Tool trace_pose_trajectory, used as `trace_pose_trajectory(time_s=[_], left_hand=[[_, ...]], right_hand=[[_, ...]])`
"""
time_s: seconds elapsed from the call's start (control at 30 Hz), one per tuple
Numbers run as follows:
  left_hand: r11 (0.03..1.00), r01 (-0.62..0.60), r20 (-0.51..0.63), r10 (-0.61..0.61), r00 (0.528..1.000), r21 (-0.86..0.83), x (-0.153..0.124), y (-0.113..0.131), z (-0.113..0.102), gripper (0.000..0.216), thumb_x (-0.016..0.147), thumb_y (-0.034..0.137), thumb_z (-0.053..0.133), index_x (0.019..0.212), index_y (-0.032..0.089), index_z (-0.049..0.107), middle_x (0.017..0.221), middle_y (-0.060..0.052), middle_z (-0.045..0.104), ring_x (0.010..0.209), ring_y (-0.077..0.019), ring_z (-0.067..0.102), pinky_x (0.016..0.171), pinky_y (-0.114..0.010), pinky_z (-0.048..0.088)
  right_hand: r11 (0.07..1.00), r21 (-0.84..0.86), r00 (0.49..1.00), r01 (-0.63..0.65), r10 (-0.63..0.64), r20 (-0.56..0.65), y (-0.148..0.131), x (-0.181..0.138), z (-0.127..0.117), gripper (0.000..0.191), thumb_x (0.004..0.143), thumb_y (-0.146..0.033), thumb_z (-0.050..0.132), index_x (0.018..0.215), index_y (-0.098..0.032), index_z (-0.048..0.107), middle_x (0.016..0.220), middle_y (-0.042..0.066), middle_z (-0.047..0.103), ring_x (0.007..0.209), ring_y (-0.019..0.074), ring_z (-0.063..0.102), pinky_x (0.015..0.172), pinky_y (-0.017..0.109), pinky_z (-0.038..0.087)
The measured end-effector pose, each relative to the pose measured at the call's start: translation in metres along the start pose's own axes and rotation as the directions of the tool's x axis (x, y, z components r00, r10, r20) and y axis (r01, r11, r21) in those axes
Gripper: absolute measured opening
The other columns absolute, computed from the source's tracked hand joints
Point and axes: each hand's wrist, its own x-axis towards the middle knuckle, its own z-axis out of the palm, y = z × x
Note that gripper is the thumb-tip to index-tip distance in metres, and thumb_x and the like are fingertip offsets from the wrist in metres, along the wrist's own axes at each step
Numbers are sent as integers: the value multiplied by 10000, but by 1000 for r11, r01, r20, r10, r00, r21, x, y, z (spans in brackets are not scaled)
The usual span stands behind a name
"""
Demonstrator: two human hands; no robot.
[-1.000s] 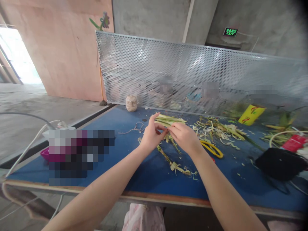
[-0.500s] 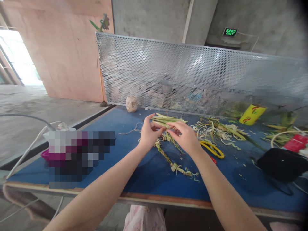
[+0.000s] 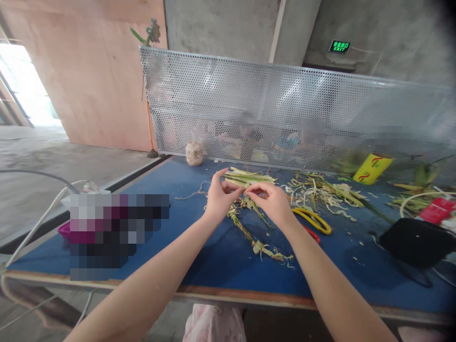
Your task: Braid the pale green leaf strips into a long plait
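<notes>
Over the middle of the table, my left hand (image 3: 221, 195) pinches the top of a braid of pale green plant strips (image 3: 244, 229) between thumb and forefinger. Close beside it, my right hand (image 3: 271, 200) is pinched at the same spot, fingertips nearly touching the left ones. The braid runs down from the hands and lies on the blue tabletop, its lower end knotted and frayed. Fingers partly hide the strips being held. Just behind the hands lies a bundle of flat green leaf strips (image 3: 249, 176).
Shredded plant scraps (image 3: 320, 190) cover the back right. Yellow loop handles (image 3: 317, 222) lie by my right wrist. Farther right are a yellow roll (image 3: 373, 168) and a black box (image 3: 416, 242). A whitish lump (image 3: 194, 154) stands before the perforated metal screen (image 3: 228, 90). Blurred items sit left.
My right fingers have closed in and drawn slightly left toward the left fingertips. The left hand keeps its pinch, and the braid lies nearly as before.
</notes>
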Motion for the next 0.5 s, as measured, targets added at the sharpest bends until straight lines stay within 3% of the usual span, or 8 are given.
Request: trace_pose_trajectory(time_s=[0.2,0.33,0.5], left_hand=[[990,109,-70,-115,991,-86,0,2,0,617,592,94,678,1123,116,366,558,60,598,429,-62,536,485,-193,456],[984,138,-90,-148,985,-111,1,2,-1,623,591,96,676,1135,99,371,574,51,603,435,-60,535,493,-197,456],[983,143,-88,-153,984,-113,0,2,1,649,582,102,689,1146,88,367,584,37,609,461,-67,547,504,-201,462]], right_hand=[[977,-176,993,122,-120,18,-5,-4,2,202,711,-265,590,907,-216,581,758,23,577,601,138,527,534,257,445],[892,-391,973,227,-229,43,-10,-8,5,301,685,-301,631,961,-214,550,877,57,580,771,196,559,608,290,451],[764,-556,940,328,-324,108,-11,-10,7,134,811,-236,486,871,-200,600,871,70,620,844,201,565,705,303,441]])
